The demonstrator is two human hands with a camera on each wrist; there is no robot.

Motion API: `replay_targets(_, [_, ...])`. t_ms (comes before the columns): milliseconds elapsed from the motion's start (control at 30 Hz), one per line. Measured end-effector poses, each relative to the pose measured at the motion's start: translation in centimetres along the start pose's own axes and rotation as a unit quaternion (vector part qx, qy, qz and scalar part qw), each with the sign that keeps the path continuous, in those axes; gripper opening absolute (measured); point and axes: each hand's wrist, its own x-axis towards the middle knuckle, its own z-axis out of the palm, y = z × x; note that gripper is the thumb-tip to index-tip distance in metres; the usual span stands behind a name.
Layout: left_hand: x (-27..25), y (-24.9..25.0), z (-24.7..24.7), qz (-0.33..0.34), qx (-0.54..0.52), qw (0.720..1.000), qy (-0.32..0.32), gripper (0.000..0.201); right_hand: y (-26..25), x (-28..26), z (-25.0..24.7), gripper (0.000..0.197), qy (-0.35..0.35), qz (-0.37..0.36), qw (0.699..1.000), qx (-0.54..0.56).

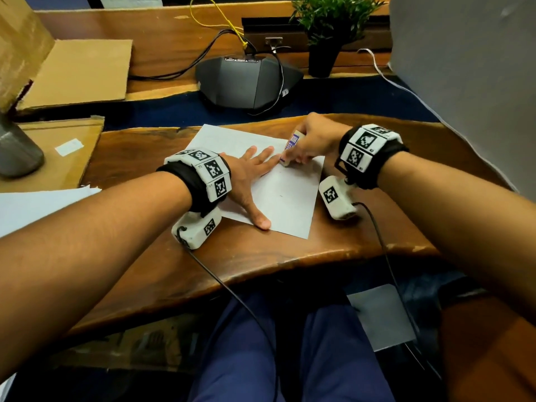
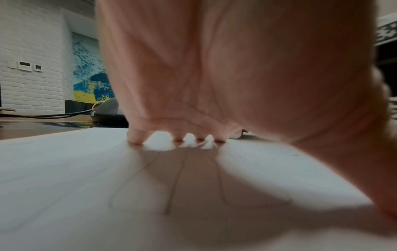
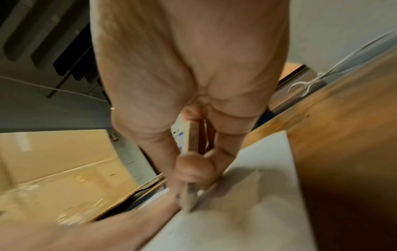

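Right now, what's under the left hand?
A white paper sheet, pinned flat by the left hand; its fingertips press on it. Faint pencil lines run beneath the palm. The wooden table lies under the sheet, hidden there.

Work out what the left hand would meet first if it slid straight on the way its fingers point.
Probably the eraser, pinched by the right hand and pressed on the paper, just beyond the left hand; depth is unclear.

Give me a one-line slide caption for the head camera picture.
Left hand flat on a white sheet while the right hand holds an eraser against it, on a wooden desk.
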Motion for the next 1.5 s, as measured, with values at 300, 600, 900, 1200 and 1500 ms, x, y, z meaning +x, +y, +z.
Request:
replay_targets(300, [-0.2, 0.0, 0.0, 0.003, 0.003, 1.0, 0.004, 0.151, 0.4, 0.1, -0.3, 0.03, -0.018, 0.006, 1.0, -0.025])
replay_targets(600, [-0.2, 0.0, 0.0, 0.004, 0.005, 1.0, 0.012, 0.15, 0.2, -0.9, 0.4, 0.028, -0.062, -0.019, 0.997, -0.035])
replay_targets(900, [-0.3, 0.2, -0.3, -0.001, 0.004, 1.0, 0.002, 0.148, 0.2, -1.4, 0.6, 0.026, -0.074, -0.008, 0.996, -0.042])
replay_targets(1200, [-0.5, 1.1, -0.8, -0.01, 0.003, 1.0, 0.004, 0.145, 1.2, -3.1, 0.7, 0.021, -0.028, -0.002, 0.999, -0.019])
replay_targets(1500, [-0.5, 1.1, -0.8, -0.015, 0.002, 1.0, 0.011, 0.148, 0.8, -2.0, 0.6, 0.025, -0.016, 0.001, 1.0, 0.01])
